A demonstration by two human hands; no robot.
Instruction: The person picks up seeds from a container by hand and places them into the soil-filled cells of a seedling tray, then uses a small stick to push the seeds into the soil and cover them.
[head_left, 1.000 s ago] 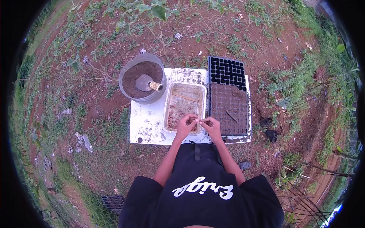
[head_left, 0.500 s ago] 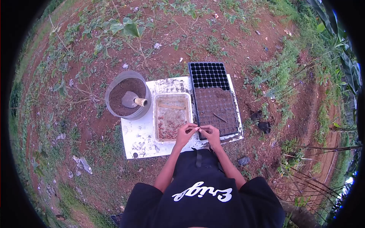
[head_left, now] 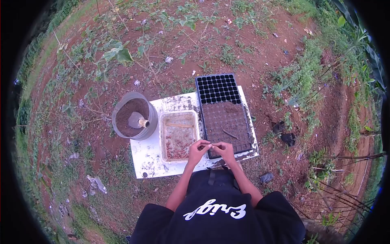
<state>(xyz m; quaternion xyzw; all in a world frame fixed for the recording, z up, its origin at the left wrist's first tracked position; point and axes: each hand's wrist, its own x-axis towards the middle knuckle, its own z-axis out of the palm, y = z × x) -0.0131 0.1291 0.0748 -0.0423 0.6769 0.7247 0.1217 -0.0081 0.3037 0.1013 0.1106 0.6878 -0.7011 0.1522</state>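
My left hand and my right hand meet fingertip to fingertip over the near left corner of a black seedling tray. Both are closed in a pinch; whatever lies between the fingertips is too small to make out. Dark soil covers the tray's near and middle cells, while the far cells show bare black plastic. A thin dark stick lies on the soil just beyond my right hand. Left of the tray, a pale rectangular plastic basket holds scattered reddish seeds and a wooden strip.
A clear plastic bucket of soil stands at the left with a trowel in it. Beneath everything is a stained white board. Weedy ground surrounds it, with black plastic scraps to the right.
The camera view has shifted, so the board and its contents sit lower in the frame. Both hands stay pinched together near the same tray corner.
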